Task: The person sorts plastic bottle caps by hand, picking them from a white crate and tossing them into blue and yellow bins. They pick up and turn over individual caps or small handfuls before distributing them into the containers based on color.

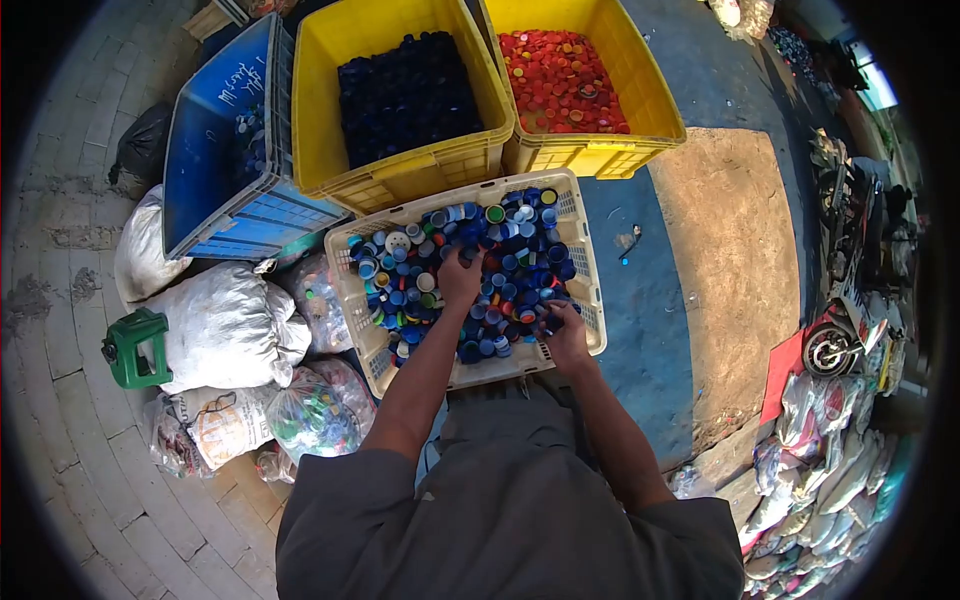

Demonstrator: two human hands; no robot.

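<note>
A cream plastic crate [585, 240] in front of me holds a heap of mixed bottle caps [410, 270], mostly blue, with some white, green and red ones. My left hand [461, 280] reaches into the middle of the heap, its fingers closed around dark blue caps. Near the crate's right front corner is my right hand [568, 340], its fingers curled round a dark blue bottle cap [551, 322]. Part of what each hand grips is hidden by the fingers.
Behind the crate stand a yellow bin [310, 100] of dark caps, another yellow bin [655, 100] of red caps and a blue bin [190, 170]. White sacks [225, 330], a green jerrycan [137, 348] and clear bags [318, 410] lie left. Right are a motorcycle [835, 345] and piled bags [820, 490].
</note>
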